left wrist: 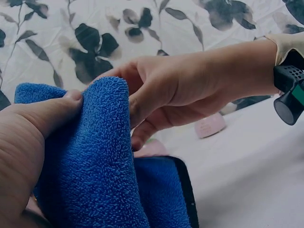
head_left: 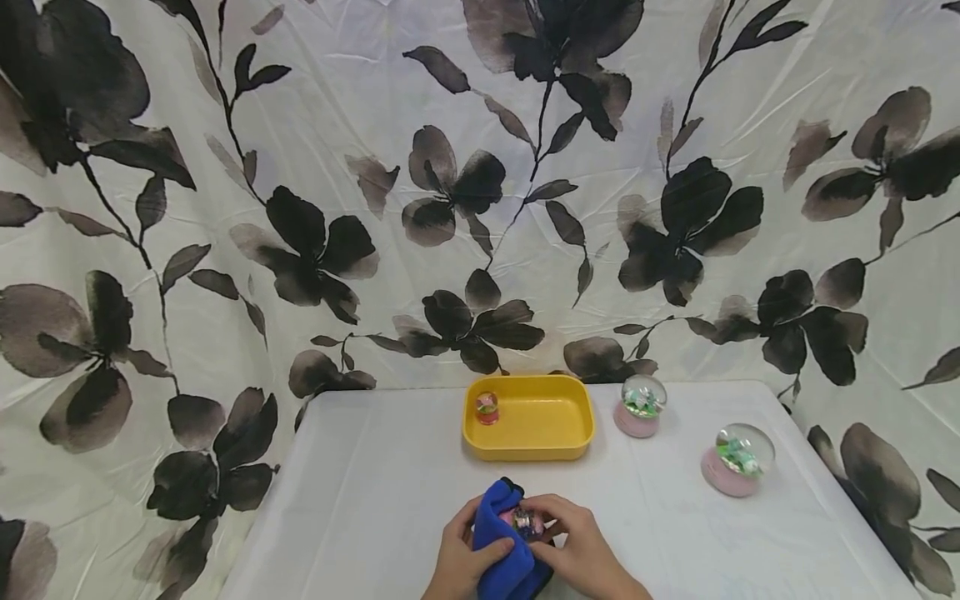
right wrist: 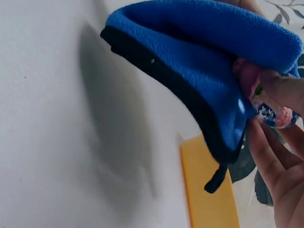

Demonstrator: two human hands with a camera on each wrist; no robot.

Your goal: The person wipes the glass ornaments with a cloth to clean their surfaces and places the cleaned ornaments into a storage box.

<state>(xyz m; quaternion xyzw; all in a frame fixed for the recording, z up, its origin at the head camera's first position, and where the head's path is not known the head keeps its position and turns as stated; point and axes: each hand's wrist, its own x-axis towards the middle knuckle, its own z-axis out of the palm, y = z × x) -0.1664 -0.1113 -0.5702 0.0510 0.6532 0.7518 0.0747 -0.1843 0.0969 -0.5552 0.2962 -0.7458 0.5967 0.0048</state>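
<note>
A blue terry cloth (head_left: 491,533) with a black border is gripped by my left hand (head_left: 467,546), its thumb pressed on the front fold. In the left wrist view the cloth (left wrist: 95,156) hides most of what lies behind it. My right hand (head_left: 573,537) pinches a small snow globe (head_left: 525,522) with a pink base, which sits partly inside the folded cloth. The right wrist view shows this globe (right wrist: 270,107) between the right thumb and fingers, its pink base against the cloth (right wrist: 199,71). Both hands are above the white table, near its front.
A yellow tray (head_left: 528,453) stands at the table's back middle, with a small pink-based snow globe (head_left: 487,408) in its left end. Two larger snow globes with pink bases stand to the right, one (head_left: 640,407) beside the tray, the other (head_left: 737,460) nearer. A floral sheet (head_left: 570,275) hangs behind.
</note>
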